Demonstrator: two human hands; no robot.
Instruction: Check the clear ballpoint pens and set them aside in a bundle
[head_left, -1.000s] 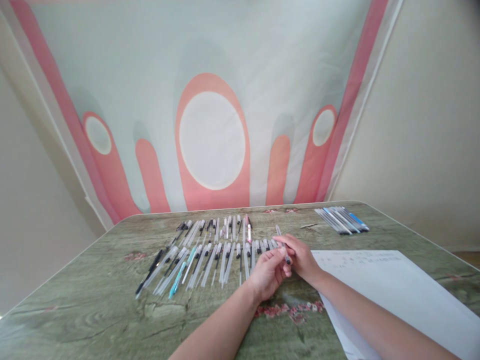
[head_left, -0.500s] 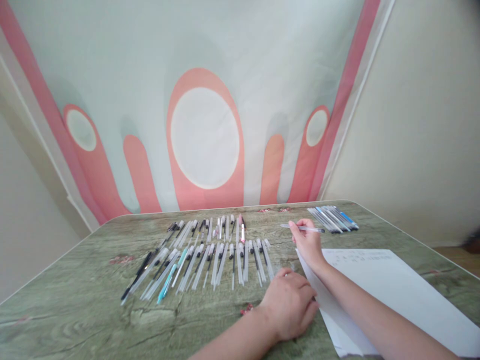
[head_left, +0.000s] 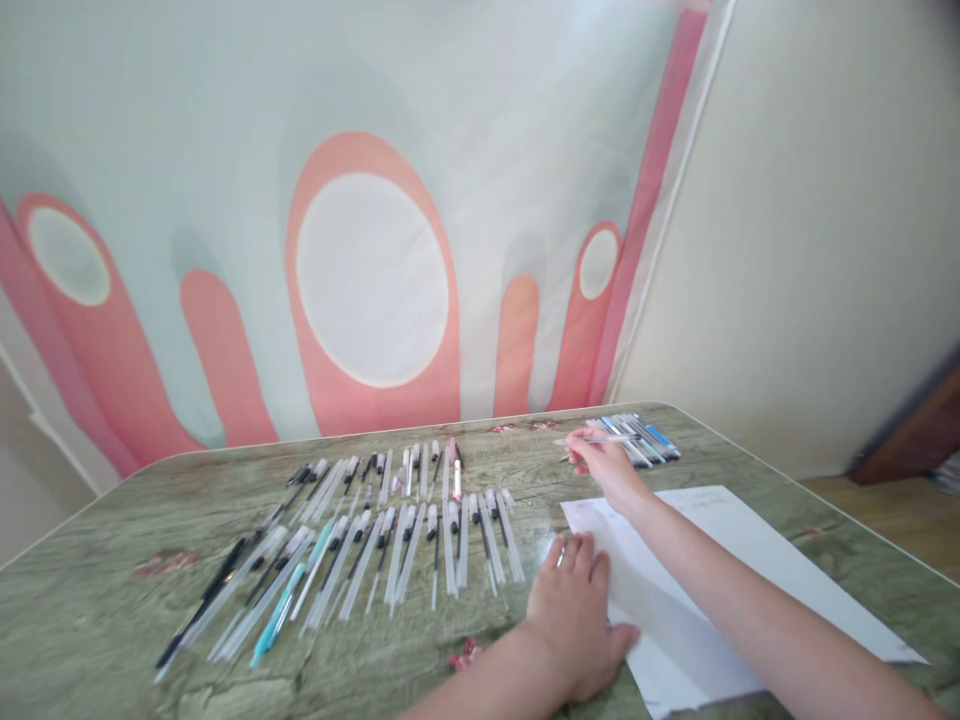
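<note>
My right hand (head_left: 606, 470) is closed on a slim clear pen (head_left: 616, 438), held nearly level above the far part of the table. A thin tip shows just below those fingers; I cannot make out what it belongs to. Close behind the hand lies a row of blue, grey and clear pens (head_left: 660, 445), partly hidden by it. My left hand (head_left: 571, 615) lies palm down with fingers stretched out and a ring on one finger. It touches the left edge of a white sheet of paper (head_left: 720, 570), which has faint writing near its far edge.
Two rows of disassembled pens, with clear barrels (head_left: 405, 550), caps and dark refills, lie to the left. A turquoise pen (head_left: 279, 615) and a pink-and-white pen (head_left: 457, 478) are among them. The wood-patterned table (head_left: 97, 590) ends before a printed backdrop (head_left: 375, 270).
The view has turned to the right. My right hand, still holding the pen, has come nearer the far-right pens. My left hand has flattened and stretched its fingers at the paper's edge.
</note>
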